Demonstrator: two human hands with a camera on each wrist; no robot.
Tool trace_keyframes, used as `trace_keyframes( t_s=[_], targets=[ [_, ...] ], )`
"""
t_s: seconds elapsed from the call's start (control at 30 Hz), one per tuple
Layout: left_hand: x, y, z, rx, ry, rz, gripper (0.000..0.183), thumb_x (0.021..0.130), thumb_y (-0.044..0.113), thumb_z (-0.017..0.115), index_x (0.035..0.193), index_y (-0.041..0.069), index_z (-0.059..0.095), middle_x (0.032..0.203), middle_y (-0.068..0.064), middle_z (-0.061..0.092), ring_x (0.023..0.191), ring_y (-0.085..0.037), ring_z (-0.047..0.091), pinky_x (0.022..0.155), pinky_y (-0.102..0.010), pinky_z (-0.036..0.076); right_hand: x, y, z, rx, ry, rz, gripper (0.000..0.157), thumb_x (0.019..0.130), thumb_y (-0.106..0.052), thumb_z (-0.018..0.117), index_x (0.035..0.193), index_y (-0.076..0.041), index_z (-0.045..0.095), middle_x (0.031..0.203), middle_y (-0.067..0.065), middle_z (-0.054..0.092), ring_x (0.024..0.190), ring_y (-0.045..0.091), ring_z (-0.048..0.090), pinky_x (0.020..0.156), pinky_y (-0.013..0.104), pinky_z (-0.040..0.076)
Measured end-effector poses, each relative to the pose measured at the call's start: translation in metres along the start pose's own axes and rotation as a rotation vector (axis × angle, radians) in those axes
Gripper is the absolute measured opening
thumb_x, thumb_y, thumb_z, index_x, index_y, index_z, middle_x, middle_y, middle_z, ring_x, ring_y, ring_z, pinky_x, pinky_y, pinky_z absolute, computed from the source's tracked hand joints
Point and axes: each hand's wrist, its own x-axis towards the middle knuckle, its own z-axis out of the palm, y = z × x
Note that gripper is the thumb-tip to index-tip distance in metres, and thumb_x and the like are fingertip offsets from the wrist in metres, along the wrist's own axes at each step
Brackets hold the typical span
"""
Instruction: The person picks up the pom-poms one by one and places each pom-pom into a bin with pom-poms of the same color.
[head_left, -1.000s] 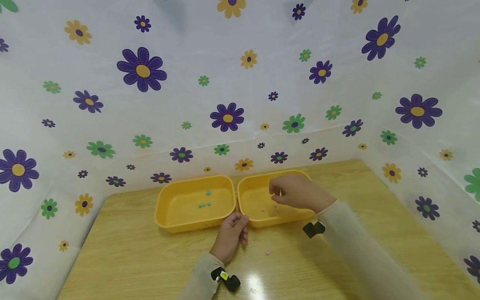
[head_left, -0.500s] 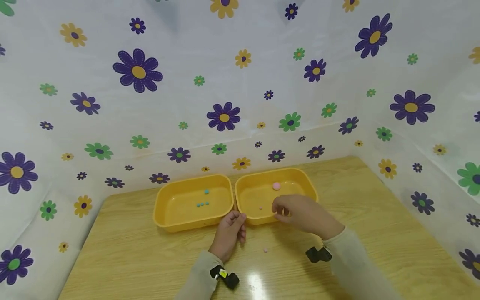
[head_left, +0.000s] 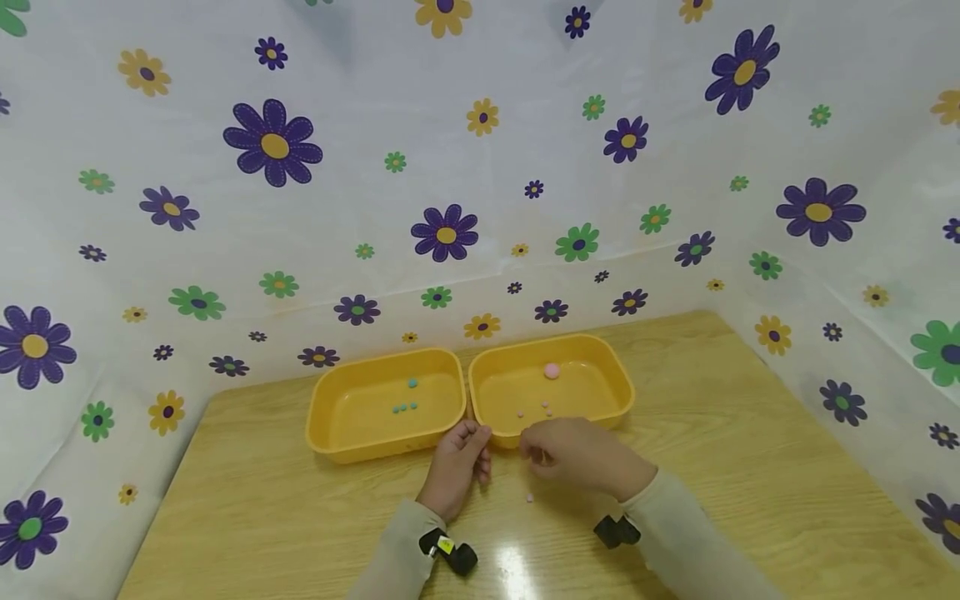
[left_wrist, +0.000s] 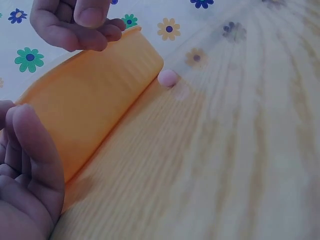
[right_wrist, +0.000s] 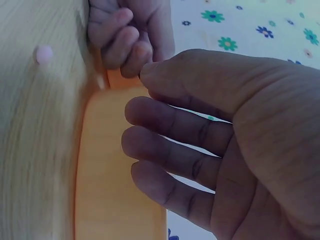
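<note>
My left hand (head_left: pixel 456 467) pinches the near left corner of the right yellow tray (head_left: pixel 628 392) between thumb and finger. Just in front of that tray's near rim hovers my right hand (head_left: pixel 588 454), thumb and index close together, the other fingers loosely bent in the right wrist view; nothing shows between them. Inside the tray lie a larger pink ball (head_left: pixel 552 371) and several tiny pink balls (head_left: pixel 520 413). One small pink ball (head_left: pixel 529 497) is on the table, between the two hands and nearer the person; it also appears in the right wrist view.
Left of it, almost touching, stands another yellow tray (head_left: pixel 330 446) with several small teal balls (head_left: pixel 412 383). Both trays are on a wood-grain table (head_left: pixel 247 508), near the flower-printed white sheet (head_left: pixel 495 192) hanging behind and at the sides.
My right hand has come out from over the right tray toward the person, uncovering the pink ball and the tiny ones. The left hand keeps its place on the tray.
</note>
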Motion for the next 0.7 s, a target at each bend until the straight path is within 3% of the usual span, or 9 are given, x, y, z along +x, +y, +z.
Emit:
trace_keyframes(
  t_s=[0.23,0.4,0.7],
  targets=[
    [0.000,0.000,0.000,-0.016,-0.007,-0.002,0.027,0.106,0.026,0.061,0.097,0.001,0.054,0.075,-0.003,0.056,0.059,-0.012,0.056,0.051,-0.023,0.048,0.005,-0.007,0.010,0.049,-0.119,-0.010,0.009,0.087,-0.006,0.074,0.089,-0.015,0.071,0.080,-0.010,0.062,0.070,0.001,0.049,0.069,0.022,0.049],
    [0.001,0.000,0.000,-0.015,-0.010,0.000,0.027,0.106,0.026,0.061,0.096,0.003,0.054,0.074,-0.001,0.056,0.059,-0.012,0.055,0.051,-0.023,0.048,0.005,-0.010,0.016,0.034,-0.127,-0.034,0.012,0.085,-0.004,0.073,0.088,-0.015,0.070,0.080,-0.010,0.062,0.070,0.001,0.049,0.068,0.021,0.048],
    [0.000,0.001,0.000,-0.013,-0.002,-0.001,0.027,0.107,0.026,0.061,0.097,0.002,0.054,0.074,-0.001,0.056,0.059,-0.012,0.055,0.051,-0.023,0.048,0.002,-0.009,0.025,0.046,-0.202,0.043,0.019,0.081,-0.004,0.074,0.080,-0.019,0.064,0.072,-0.014,0.051,0.065,0.003,0.045,0.061,0.021,0.042]
  ],
)
